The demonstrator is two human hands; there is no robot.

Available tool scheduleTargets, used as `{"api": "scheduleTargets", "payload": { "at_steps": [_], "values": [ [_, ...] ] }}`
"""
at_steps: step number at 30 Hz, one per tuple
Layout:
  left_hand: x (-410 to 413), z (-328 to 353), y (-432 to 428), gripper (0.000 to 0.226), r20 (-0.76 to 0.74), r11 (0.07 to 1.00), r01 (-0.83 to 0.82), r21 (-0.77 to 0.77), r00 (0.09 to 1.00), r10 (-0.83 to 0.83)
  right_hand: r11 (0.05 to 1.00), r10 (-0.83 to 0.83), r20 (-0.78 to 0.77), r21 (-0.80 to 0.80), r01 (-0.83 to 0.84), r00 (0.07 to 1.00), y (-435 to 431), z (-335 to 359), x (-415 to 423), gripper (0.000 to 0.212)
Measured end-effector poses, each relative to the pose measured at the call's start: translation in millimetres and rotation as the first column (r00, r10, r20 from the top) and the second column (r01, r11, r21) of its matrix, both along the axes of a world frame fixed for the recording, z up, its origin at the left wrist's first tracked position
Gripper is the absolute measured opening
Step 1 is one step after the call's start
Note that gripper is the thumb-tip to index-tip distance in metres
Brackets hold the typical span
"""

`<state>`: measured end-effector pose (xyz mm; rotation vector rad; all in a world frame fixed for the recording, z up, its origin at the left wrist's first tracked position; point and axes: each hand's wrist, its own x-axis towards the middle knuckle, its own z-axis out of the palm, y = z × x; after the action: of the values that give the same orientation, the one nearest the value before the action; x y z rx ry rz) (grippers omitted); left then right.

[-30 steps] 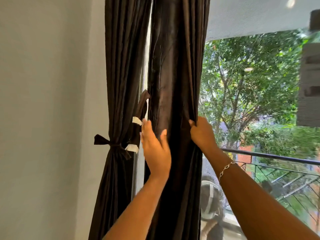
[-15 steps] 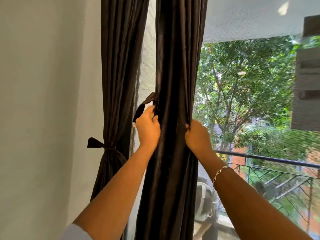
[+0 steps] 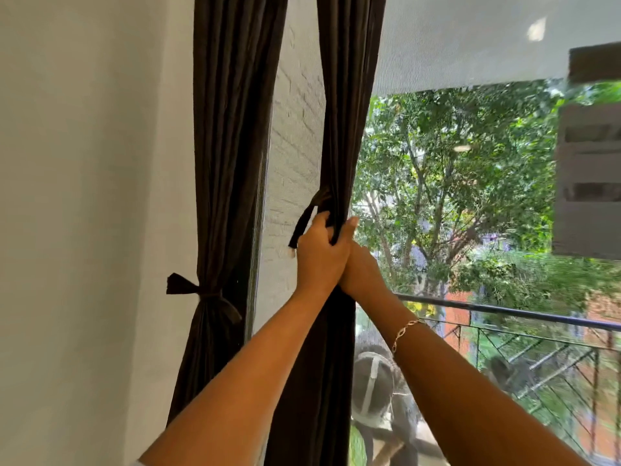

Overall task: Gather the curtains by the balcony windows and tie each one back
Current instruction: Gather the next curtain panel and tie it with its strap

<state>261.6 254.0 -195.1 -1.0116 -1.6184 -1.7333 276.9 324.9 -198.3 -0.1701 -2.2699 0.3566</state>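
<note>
Two dark brown curtains hang at the window. The left curtain [image 3: 228,136] is cinched at its waist by a knotted tie-back [image 3: 188,288]. The right curtain [image 3: 349,105] is squeezed into a narrow bundle where both hands meet. My left hand [image 3: 319,257] grips this bundle from the left, and a loose dark tie-back strap [image 3: 304,223] droops from just above its fingers. My right hand [image 3: 361,269] grips the bundle from the right, partly hidden behind the left hand, with a chain bracelet on its wrist.
A white wall [image 3: 84,196] fills the left side. Behind the glass lie a white brick pier [image 3: 295,136], a black balcony railing [image 3: 504,314] and green trees [image 3: 453,183]. A person's reflection shows low in the pane.
My two hands have come together, squeezing the right curtain from a wide panel into a tight bundle. The tie-back strap now hangs beside my left hand. The view has shifted closer.
</note>
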Motion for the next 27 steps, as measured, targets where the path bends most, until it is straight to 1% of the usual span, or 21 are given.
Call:
{"api": "scheduleTargets", "payload": {
  "at_steps": [1,2,5,6,8,12,14,15,16,17,18,19,20,21,22,23,24,25,26,27],
  "values": [
    [2,2,0,0.058,0.008,1.000,0.003,0.015,1.000,-0.003,1.000,-0.002,0.003,0.009,0.002,1.000,0,0,1,0.023],
    [4,6,1,0.065,0.014,0.999,-0.032,0.015,0.999,0.032,1.000,-0.006,0.005,0.014,0.006,1.000,-1,0,2,0.024],
    [5,15,3,0.070,0.037,0.976,-0.216,-0.013,0.976,0.217,0.999,-0.023,0.016,0.044,0.022,1.000,-3,-1,2,0.025],
    [5,19,3,0.069,0.043,0.968,-0.250,-0.021,0.967,0.251,0.998,-0.028,0.017,0.051,0.028,0.999,-4,-1,2,0.024],
    [5,25,4,0.063,0.053,0.964,-0.266,-0.028,0.962,0.267,0.998,-0.034,0.017,0.048,0.033,0.999,-6,-1,3,0.021],
    [6,32,7,0.044,0.031,0.949,-0.316,0.007,0.948,0.316,0.999,-0.042,0.011,0.022,0.042,0.999,-7,-2,4,0.020],
    [7,32,8,0.035,0.019,0.943,-0.331,0.025,0.944,0.331,0.999,-0.020,0.016,0.048,0.019,1.000,-6,-1,8,0.020],
    [7,32,8,0.033,0.020,0.943,-0.330,0.034,0.944,0.329,0.998,0.024,0.043,0.063,-0.026,0.999,-5,2,11,0.019],
    [6,32,7,0.031,0.019,0.942,-0.332,0.048,0.943,0.331,0.993,0.113,0.086,0.032,-0.116,0.990,-2,5,16,0.016],
    [4,32,6,0.030,0.013,0.939,-0.336,0.068,0.942,0.336,0.969,0.245,0.153,-0.074,-0.236,0.957,2,11,22,0.011],
    [1,32,4,0.029,0.009,0.936,-0.339,0.090,0.940,0.340,0.917,0.383,0.235,-0.217,-0.336,0.893,8,18,29,0.007],
    [-1,32,2,0.028,0.013,0.935,-0.339,0.106,0.941,0.339,0.859,0.486,0.301,-0.336,-0.385,0.821,16,27,36,0.007],
    [-3,32,-1,0.028,0.021,0.936,-0.334,0.115,0.943,0.333,0.820,0.538,0.305,-0.405,-0.404,0.786,24,35,40,0.008],
    [-6,33,-3,0.027,0.030,0.939,-0.322,0.118,0.947,0.321,0.793,0.553,0.238,-0.444,-0.417,0.798,32,44,40,0.010],
    [-9,33,-5,0.027,0.033,0.945,-0.303,0.123,0.953,0.301,0.772,0.529,0.100,-0.469,-0.429,0.842,40,53,38,0.013],
    [-13,34,-7,0.026,0.029,0.954,-0.270,0.128,0.963,0.269,0.751,0.457,-0.078,-0.501,-0.431,0.886,47,62,34,0.018],
    [-16,34,-10,0.025,0.020,0.964,-0.228,0.134,0.974,0.227,0.728,0.360,-0.229,-0.538,-0.425,0.905,53,70,27,0.023],
    [-19,34,-14,0.024,0.014,0.973,-0.183,0.141,0.983,0.182,0.712,0.279,-0.312,-0.567,-0.414,0.908,58,78,20,0.030],
    [-23,35,-18,0.022,0.014,0.980,-0.138,0.146,0.990,0.137,0.695,0.248,-0.325,-0.596,-0.402,0.912,61,83,13,0.037],
    [-26,36,-21,0.021,0.017,0.985,-0.084,0.154,0.996,0.082,0.657,0.285,-0.301,-0.630,-0.414,0.910,64,87,5,0.040]
  ]
}}
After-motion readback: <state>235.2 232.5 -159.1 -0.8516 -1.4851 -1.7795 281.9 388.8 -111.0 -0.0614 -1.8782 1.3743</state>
